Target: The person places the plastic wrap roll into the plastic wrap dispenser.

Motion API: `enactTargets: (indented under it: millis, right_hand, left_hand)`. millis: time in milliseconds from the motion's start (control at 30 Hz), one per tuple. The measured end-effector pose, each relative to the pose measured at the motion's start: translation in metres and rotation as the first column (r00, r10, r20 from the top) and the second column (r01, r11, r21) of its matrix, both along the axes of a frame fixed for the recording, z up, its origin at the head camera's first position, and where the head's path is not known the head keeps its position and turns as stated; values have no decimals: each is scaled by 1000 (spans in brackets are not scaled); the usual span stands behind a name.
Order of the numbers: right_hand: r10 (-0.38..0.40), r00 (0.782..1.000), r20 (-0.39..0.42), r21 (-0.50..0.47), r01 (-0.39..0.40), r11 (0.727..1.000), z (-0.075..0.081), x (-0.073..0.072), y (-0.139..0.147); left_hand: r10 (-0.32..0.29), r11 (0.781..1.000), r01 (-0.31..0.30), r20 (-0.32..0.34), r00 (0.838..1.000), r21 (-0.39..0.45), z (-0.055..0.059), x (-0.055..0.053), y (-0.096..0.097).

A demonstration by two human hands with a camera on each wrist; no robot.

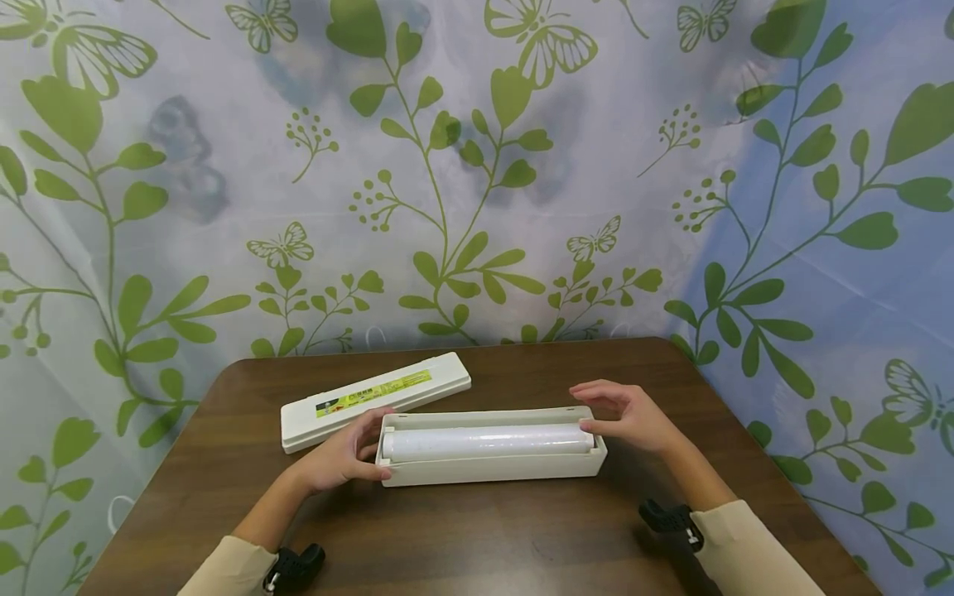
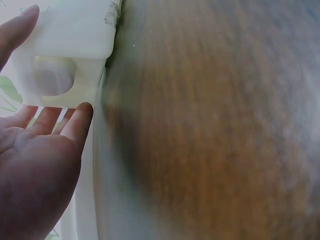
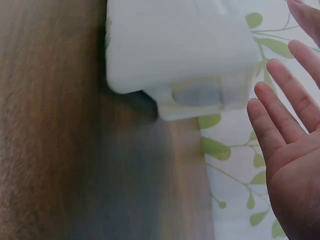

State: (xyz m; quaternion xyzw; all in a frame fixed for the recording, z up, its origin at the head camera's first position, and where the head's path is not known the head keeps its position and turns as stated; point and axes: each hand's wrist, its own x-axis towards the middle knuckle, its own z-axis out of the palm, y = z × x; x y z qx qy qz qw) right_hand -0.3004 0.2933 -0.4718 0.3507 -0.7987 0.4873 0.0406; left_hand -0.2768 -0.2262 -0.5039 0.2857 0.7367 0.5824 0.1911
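Note:
A long white plastic wrap dispenser box [image 1: 492, 473] lies lidless on the table, with a roll of plastic wrap [image 1: 488, 440] inside it. My left hand [image 1: 339, 455] grips the box's left end, thumb at the front corner and fingers at the back side. Its end wall with a round hole shows in the left wrist view. By the right end, my right hand [image 1: 632, 418] is spread, its thumb near the roll's end; the head view cannot settle whether it touches. In the right wrist view its fingers [image 3: 292, 97] look straight and apart from the box.
Behind and left of the box, the white lid [image 1: 298, 424] with a yellow-green label lies at a slant, close to my left fingers. The brown wooden table [image 1: 492, 546] ends at a leaf-and-butterfly patterned curtain [image 1: 462, 190].

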Motion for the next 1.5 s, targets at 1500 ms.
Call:
enactTargets:
  millis: [1500]
  right_hand:
    - [101, 923, 371, -105, -66, 992, -46, 5, 14]
  left_hand:
    - [1, 1000, -1, -9, 1000, 16, -1, -13, -5]
